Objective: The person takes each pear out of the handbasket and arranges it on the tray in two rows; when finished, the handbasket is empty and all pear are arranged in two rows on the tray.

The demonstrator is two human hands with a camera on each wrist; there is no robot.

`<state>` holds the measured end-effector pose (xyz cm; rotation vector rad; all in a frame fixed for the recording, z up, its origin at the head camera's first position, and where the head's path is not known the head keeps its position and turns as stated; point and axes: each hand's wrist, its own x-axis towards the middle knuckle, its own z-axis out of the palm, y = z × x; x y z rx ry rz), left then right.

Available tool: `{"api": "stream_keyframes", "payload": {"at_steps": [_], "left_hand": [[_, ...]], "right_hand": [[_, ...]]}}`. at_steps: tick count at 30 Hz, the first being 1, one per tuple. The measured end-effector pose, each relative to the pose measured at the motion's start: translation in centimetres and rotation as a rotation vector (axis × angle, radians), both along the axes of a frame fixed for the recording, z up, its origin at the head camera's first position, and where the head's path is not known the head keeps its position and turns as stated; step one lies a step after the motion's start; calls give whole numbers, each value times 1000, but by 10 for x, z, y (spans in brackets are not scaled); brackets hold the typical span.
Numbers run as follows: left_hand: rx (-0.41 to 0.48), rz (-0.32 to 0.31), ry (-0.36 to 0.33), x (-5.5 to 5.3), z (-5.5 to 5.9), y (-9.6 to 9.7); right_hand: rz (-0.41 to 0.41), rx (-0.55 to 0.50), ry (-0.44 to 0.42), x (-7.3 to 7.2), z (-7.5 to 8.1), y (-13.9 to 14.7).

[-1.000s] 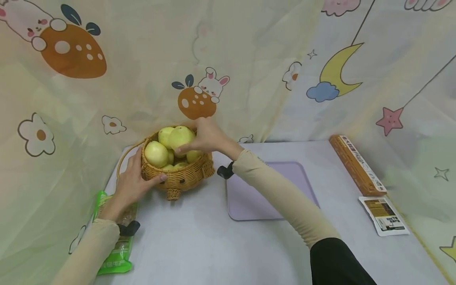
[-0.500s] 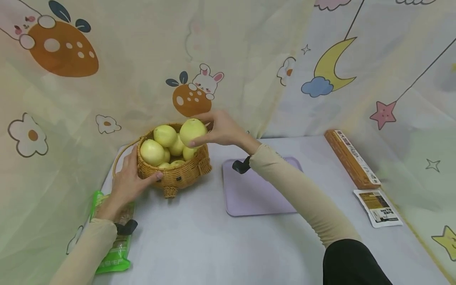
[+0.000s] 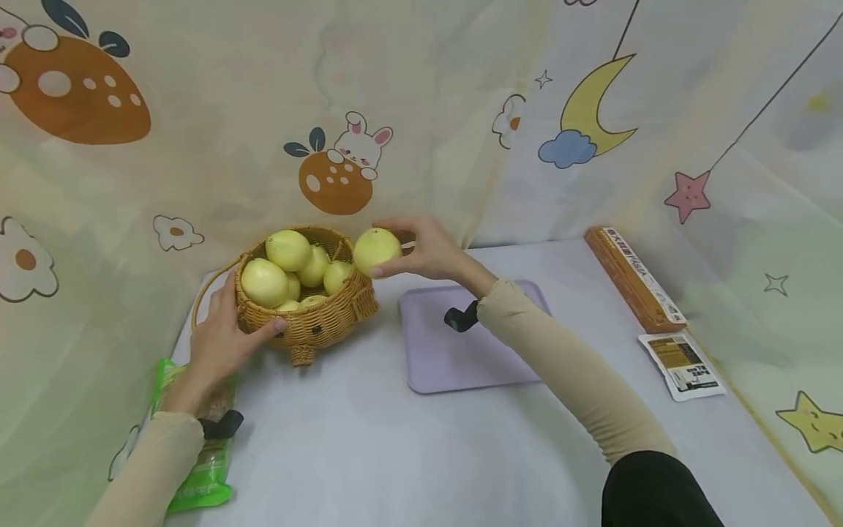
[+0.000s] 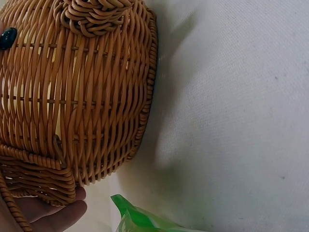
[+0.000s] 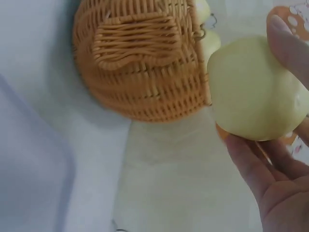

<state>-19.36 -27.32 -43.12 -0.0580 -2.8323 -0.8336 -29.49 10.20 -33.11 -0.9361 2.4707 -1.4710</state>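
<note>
A brown wicker basket (image 3: 336, 323), shaped with an animal face, stands at the back left of the table and holds several round, pale yellow-green fruits (image 3: 288, 250). My left hand (image 3: 220, 340) grips its left side, thumb over the front and fingers round the side; fingertips (image 4: 75, 212) show beside a woven ear in the left wrist view. Just off the basket's right rim, my right hand (image 3: 428, 250) holds one such fruit (image 3: 377, 252) between thumb and fingers. In the right wrist view this fruit (image 5: 256, 89) is up close, raised beside the basket.
A lilac tray (image 3: 435, 359) lies right of the basket, below my right forearm. At the right edge are a long brown box (image 3: 632, 282) and a white-and-brown pouch (image 3: 685, 366). A green packet (image 3: 204, 483) lies under my left forearm. Printed curtains hang behind.
My right hand has lifted a fruit out of the basket and carried it right, past the rim. The left hand keeps its grip on the basket. The head view has shifted slightly.
</note>
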Motion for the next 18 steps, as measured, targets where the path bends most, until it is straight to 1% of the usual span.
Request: {"api": "stream_keyframes", "payload": {"at_steps": [3, 9, 14, 18], "left_hand": [[-4, 3, 0, 1, -1, -1], [-4, 1, 11, -1, -2, -1], [10, -1, 5, -1, -2, 0], [5, 0, 9, -1, -2, 0]], "right_hand": [[-18, -32, -52, -2, -9, 10], [-74, -16, -115, -5, -21, 34], [-93, -7, -125, -7, -33, 50], [-92, -10, -124, -9, -49, 58]]}}
